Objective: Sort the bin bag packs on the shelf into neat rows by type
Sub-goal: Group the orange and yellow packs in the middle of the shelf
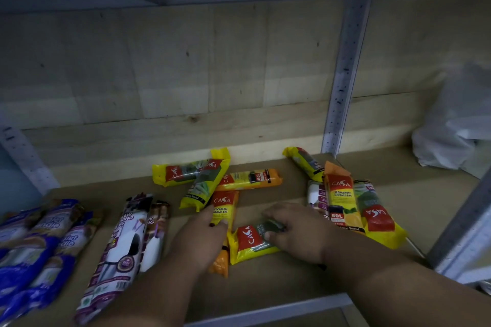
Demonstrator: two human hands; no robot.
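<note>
Nine Casa packs [222, 212] lie scattered on the shelf [279, 279]: six yellow ones and three orange-ended ones. At the left, about four blue packs [45, 241] lie in a row, though blur hides the exact number, and beside them two purple-and-white packs [119, 252]. Two hands [202, 236] are in view.

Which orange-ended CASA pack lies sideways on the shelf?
The orange-ended pack near the back wall, marked 60L, lies crosswise; the other two point front to back.
</note>
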